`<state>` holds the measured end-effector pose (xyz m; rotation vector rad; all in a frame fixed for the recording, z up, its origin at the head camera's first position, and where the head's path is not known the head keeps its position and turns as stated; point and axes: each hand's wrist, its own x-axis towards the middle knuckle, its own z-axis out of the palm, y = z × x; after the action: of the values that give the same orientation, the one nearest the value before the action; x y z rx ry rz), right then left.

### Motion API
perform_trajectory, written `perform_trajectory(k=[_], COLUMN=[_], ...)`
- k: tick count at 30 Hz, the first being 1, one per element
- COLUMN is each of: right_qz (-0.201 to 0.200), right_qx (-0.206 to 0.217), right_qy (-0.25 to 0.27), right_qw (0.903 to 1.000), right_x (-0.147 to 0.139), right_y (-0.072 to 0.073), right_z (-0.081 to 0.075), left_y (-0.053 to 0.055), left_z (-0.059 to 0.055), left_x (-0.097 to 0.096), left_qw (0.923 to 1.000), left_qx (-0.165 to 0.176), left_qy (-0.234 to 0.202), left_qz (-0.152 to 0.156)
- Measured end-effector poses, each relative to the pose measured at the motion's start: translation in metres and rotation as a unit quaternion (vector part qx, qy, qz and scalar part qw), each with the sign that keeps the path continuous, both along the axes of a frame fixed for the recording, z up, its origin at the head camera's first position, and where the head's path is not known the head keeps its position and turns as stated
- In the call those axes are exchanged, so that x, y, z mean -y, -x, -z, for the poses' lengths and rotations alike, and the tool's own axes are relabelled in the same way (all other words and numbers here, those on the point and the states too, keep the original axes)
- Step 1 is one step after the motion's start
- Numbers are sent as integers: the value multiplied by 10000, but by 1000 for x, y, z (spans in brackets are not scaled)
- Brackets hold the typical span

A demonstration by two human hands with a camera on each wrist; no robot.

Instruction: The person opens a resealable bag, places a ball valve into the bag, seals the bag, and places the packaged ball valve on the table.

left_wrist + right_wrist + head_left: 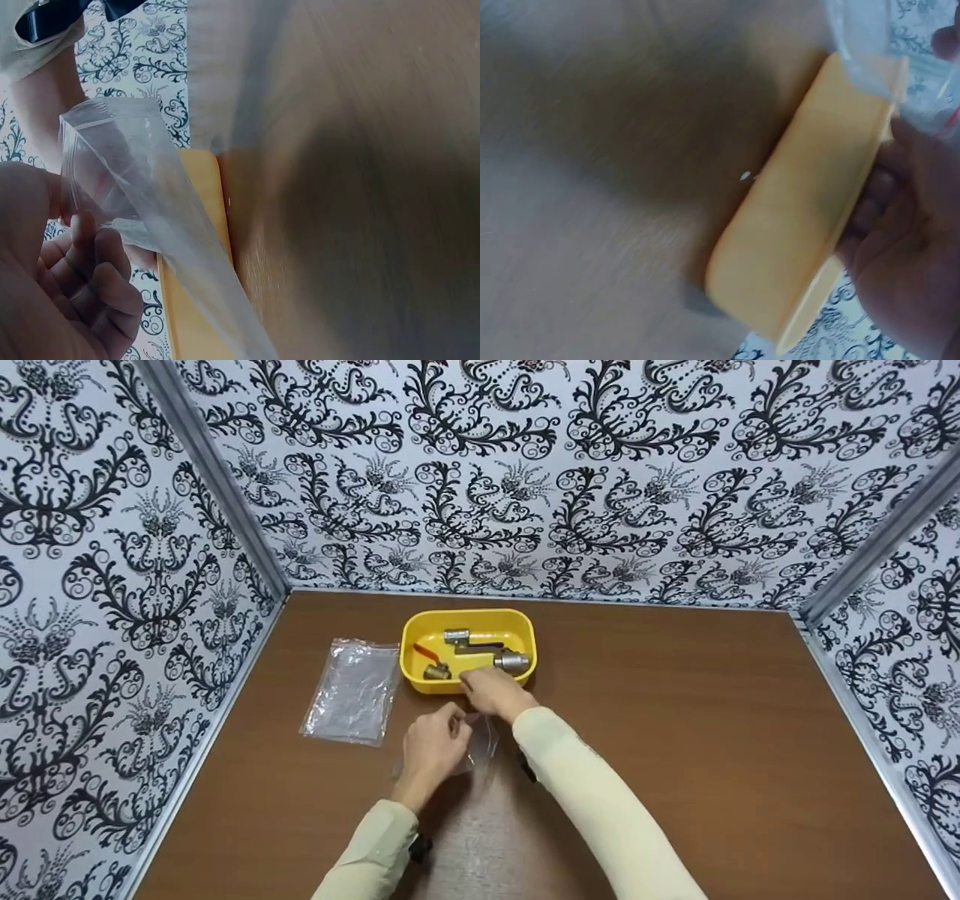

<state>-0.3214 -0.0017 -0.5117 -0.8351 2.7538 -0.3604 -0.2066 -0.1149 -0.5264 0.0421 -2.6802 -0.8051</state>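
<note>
My left hand [435, 744] pinches the upper edge of a clear plastic bag [484, 742], which hangs below the fingers in front of the yellow tray [418, 685]. In the left wrist view, the bag [150, 176] is partly spread, with thumb and fingertips at its edge. My right hand [491, 690] reaches over the tray's front rim, its fingers loosely bent; the rim partly hides them in the right wrist view. Near those fingertips lies a brass valve [437, 670] with a red handle [426, 652]. Another valve [457, 637] with a dark handle and a silver metal fitting [512, 661] lie in the tray.
A flat clear plastic bag [351, 690] lies on the brown table [675, 735] left of the tray. Patterned wall panels [525, 510] with grey metal posts [217, 480] enclose the table at the back and sides.
</note>
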Motion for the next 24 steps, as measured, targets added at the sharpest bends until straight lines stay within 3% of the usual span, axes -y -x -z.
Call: perform_trajectory(k=[7, 15, 24], right_qz=[176, 309, 767], right_qx=[-152, 100, 508], right_qy=[-383, -633, -514], right_qw=[9990, 9975, 9944], right_x=[-1, -13, -29], right_y=[-4, -5, -3], right_z=[-6, -18, -27], left_y=[0, -1, -2], left_z=[0, 1, 3], left_x=[3, 3, -3], left_qw=[9998, 9994, 9997], left_qx=[153, 324, 167], left_qy=[7, -45, -14], left_qz=[124, 116, 150])
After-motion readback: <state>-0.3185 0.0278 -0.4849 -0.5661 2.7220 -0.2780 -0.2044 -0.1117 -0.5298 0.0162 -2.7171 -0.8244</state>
